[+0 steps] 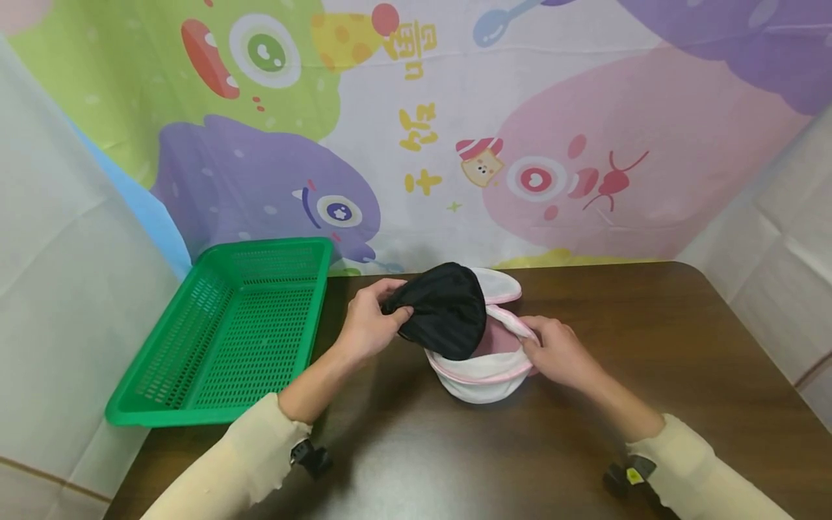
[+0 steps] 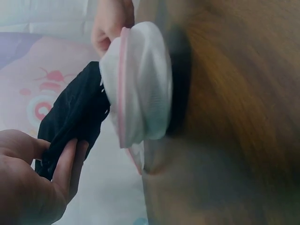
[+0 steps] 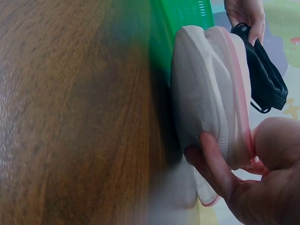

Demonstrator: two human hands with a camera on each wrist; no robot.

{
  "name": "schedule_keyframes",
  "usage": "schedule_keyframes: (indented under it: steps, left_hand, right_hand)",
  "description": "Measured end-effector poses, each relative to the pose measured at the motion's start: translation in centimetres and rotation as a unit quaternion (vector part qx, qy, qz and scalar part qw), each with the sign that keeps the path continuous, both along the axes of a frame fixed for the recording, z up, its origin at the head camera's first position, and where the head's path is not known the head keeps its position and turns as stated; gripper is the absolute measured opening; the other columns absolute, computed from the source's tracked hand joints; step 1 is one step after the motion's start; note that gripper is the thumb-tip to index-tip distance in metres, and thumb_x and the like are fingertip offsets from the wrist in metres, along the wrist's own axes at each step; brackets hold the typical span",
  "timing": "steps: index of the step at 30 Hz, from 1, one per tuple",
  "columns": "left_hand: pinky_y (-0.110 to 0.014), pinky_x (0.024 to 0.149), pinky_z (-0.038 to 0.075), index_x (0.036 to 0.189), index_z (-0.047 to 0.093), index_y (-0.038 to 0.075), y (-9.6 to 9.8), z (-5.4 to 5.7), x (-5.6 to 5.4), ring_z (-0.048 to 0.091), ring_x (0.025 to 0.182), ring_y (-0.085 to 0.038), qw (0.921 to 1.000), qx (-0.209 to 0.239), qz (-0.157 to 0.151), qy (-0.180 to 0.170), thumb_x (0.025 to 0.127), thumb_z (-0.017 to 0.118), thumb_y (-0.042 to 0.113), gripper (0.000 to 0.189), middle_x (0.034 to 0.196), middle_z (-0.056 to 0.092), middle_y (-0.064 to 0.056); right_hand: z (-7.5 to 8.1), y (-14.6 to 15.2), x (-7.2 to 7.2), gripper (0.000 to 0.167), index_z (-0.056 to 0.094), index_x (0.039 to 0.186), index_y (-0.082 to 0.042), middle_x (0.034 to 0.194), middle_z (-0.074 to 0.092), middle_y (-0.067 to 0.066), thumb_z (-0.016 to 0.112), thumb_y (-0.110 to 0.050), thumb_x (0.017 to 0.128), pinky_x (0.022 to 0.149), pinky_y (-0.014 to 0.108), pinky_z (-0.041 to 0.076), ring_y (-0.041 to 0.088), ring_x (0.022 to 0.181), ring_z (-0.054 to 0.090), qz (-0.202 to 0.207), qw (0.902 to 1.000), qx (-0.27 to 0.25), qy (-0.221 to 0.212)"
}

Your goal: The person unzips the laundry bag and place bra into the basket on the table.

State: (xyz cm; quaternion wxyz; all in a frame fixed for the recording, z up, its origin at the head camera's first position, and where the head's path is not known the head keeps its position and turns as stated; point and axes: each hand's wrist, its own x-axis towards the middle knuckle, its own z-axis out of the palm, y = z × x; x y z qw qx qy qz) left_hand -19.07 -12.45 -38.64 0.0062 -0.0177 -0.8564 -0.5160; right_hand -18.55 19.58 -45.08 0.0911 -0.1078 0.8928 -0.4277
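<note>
The white fabric backdrop with pastel cartoon monsters (image 1: 448,101) carries 3 yellow, rounded Chinese characters (image 1: 419,128), turned sideways. Bottom to top, they appear to read "干饭噜", the last least certain.

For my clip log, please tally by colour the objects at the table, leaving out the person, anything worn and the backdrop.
Green: 1 (slotted basket)
Black: 1 (cloth item)
White with pink trim: 1 (mesh bag)
Total: 3
</note>
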Motion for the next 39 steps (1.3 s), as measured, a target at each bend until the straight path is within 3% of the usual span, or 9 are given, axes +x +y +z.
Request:
schedule_keyframes:
  steps: [6, 14, 21, 25, 28, 32, 35, 39]
  left_hand:
    - [-0.044, 0.088, 0.072, 0.145, 0.072, 0.007, -0.7, 0.9, -0.1, 0.078, 0.119, -0.039, 0.9996, 0.014, -0.010, -0.023, 0.104, 0.075, 0.003, 0.041, 0.140, 0.076, -0.026]
    - [-0.037, 0.088, 0.071, 0.149, 0.069, 0.005, -1.7, 2.0, 0.0, 0.077, 0.122, -0.039, 0.9995, -0.003, -0.018, -0.026, 0.106, 0.073, 0.004, 0.043, 0.143, 0.074, -0.028]
    - [-0.032, 0.083, 0.068, 0.151, 0.068, 0.006, -2.4, 2.9, -0.1, 0.077, 0.123, -0.039, 0.9989, -0.007, -0.038, -0.025, 0.107, 0.072, 0.005, 0.044, 0.146, 0.073, -0.028]
    - [-0.032, 0.079, 0.068, 0.151, 0.067, 0.006, -2.8, 3.2, 0.0, 0.078, 0.119, -0.038, 0.9985, -0.002, -0.043, -0.035, 0.108, 0.071, 0.005, 0.044, 0.148, 0.072, -0.028]
    - [-0.033, 0.080, 0.070, 0.152, 0.066, 0.005, -3.0, 3.3, -0.2, 0.080, 0.118, -0.038, 0.9981, 0.007, -0.042, -0.045, 0.108, 0.070, 0.004, 0.044, 0.149, 0.071, -0.028]
    - [-0.034, 0.082, 0.071, 0.152, 0.065, 0.004, -3.3, 3.4, -0.3, 0.081, 0.116, -0.038, 0.9972, 0.019, -0.042, -0.059, 0.109, 0.070, 0.003, 0.044, 0.147, 0.070, -0.030]
    - [-0.034, 0.082, 0.071, 0.153, 0.065, 0.003, -3.5, 3.7, -0.3, 0.080, 0.117, -0.039, 0.9966, 0.025, -0.044, -0.065, 0.109, 0.069, 0.004, 0.044, 0.146, 0.069, -0.031]
    - [-0.033, 0.082, 0.071, 0.156, 0.062, 0.002, -4.1, 4.2, -0.2, 0.080, 0.118, -0.039, 0.9964, 0.024, -0.043, -0.069, 0.110, 0.069, 0.005, 0.047, 0.146, 0.068, -0.032]
  right_hand:
    - [0.2, 0.0, 0.0, 0.048, 0.058, 0.153, 0.013, 0.115, 0.073, 0.028, 0.062, -0.001, 0.107, 0.060, 0.028, 0.060, 0.016, 0.070, 0.068, 0.001, 1.0000, -0.001, -0.003]
    - [-0.3, 0.0, -0.1, 0.045, 0.065, 0.146, 0.013, 0.114, 0.076, 0.030, 0.061, 0.001, 0.103, 0.058, 0.026, 0.061, 0.015, 0.068, 0.071, 0.005, 0.9990, -0.009, 0.042]
    - [-8.7, 3.2, -5.1, 0.044, 0.076, 0.144, -0.010, 0.118, 0.082, 0.012, 0.067, -0.013, 0.102, 0.058, 0.031, 0.064, 0.011, 0.071, 0.075, 0.002, 0.9960, -0.009, 0.089]
    - [-9.5, 3.5, -5.8, 0.044, 0.076, 0.144, -0.011, 0.122, 0.082, 0.010, 0.069, -0.016, 0.101, 0.059, 0.029, 0.063, 0.009, 0.075, 0.073, -0.008, 0.9953, 0.011, 0.096]
    - [-8.2, 3.0, -4.8, 0.043, 0.075, 0.143, -0.004, 0.118, 0.080, 0.017, 0.068, -0.015, 0.102, 0.056, 0.029, 0.060, 0.012, 0.071, 0.071, 0.009, 0.9944, -0.009, 0.105]
    - [-4.6, 1.7, -2.5, 0.042, 0.073, 0.139, 0.006, 0.114, 0.078, 0.026, 0.065, -0.008, 0.101, 0.054, 0.029, 0.059, 0.015, 0.068, 0.069, 0.020, 0.9930, -0.030, 0.112]
    - [-2.0, 0.7, -1.0, 0.042, 0.072, 0.138, 0.010, 0.116, 0.077, 0.029, 0.062, -0.003, 0.099, 0.056, 0.029, 0.060, 0.015, 0.069, 0.069, 0.012, 0.9950, -0.020, 0.097]
    - [-0.3, 0.0, -0.1, 0.042, 0.069, 0.141, 0.012, 0.120, 0.077, 0.031, 0.061, 0.001, 0.101, 0.058, 0.027, 0.061, 0.015, 0.070, 0.070, 0.005, 0.9975, -0.004, 0.070]
